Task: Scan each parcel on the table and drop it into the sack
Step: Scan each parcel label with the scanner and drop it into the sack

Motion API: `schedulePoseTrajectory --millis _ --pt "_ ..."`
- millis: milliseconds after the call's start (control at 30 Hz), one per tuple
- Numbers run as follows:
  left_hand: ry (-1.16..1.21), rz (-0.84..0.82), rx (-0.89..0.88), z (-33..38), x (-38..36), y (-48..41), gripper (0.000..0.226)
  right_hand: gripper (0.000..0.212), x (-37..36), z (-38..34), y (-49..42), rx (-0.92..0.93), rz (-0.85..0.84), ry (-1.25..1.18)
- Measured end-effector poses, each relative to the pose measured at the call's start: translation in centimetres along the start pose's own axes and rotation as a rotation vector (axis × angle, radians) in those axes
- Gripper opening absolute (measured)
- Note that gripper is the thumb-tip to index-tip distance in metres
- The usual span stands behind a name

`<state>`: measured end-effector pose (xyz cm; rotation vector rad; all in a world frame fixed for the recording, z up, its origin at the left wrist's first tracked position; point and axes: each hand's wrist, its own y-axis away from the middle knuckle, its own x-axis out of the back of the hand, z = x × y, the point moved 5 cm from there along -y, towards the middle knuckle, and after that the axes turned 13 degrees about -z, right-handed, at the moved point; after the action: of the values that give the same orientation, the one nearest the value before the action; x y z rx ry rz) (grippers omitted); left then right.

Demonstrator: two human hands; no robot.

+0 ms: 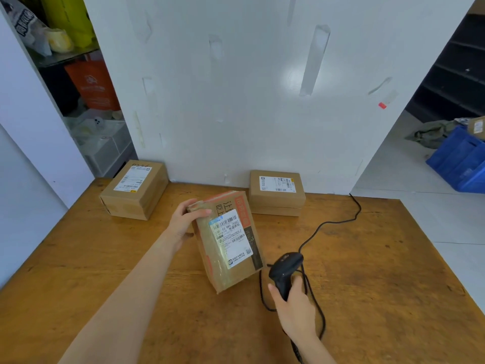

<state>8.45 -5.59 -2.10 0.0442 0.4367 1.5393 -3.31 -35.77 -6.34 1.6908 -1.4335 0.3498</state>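
Observation:
My left hand [183, 222] grips the top left corner of a tilted cardboard parcel [228, 243] with orange tape, whose white barcode label faces up. Its lower edge rests near the wooden table [367, 271]. My right hand [294, 306] holds a black barcode scanner [284, 269] just right of the parcel, its head pointing toward the label. A black cable [328, 224] runs from the scanner to the table's back edge. Two more labelled cardboard parcels stand at the back: one on the left [135, 189], one in the middle against the wall [277, 193]. No sack is in view.
A white wall panel [249, 88] rises directly behind the table. Shelves with bags and bins [86, 88] stand at the back left. On the floor to the right sits a blue crate [459, 161] holding a small box.

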Motion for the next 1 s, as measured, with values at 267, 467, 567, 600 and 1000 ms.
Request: schedulePoseTrajectory --millis 267,467,567,600,1000 --pt "0.026 0.109 0.009 -0.3 0.9 3.0 0.077 0.057 -2.6 3.2 -2.0 -0.086 -0.076 0.515" --pt "0.055 0.175 0.026 -0.6 1.7 5.3 0.091 0.079 -1.0 0.2 -0.5 0.090 0.194 0.392" --pt "0.105 0.247 0.020 -0.9 2.2 6.4 0.095 0.064 -1.1 -3.1 -1.2 0.381 -0.022 0.033" --pt "0.126 0.277 0.017 -1.1 2.4 6.9 0.095 0.064 -1.6 -4.5 -1.4 0.464 -0.137 -0.064" --pt "0.425 0.742 -0.019 -4.0 10.4 17.7 0.082 0.058 -10.6 -15.6 3.3 0.648 -0.556 -0.395"
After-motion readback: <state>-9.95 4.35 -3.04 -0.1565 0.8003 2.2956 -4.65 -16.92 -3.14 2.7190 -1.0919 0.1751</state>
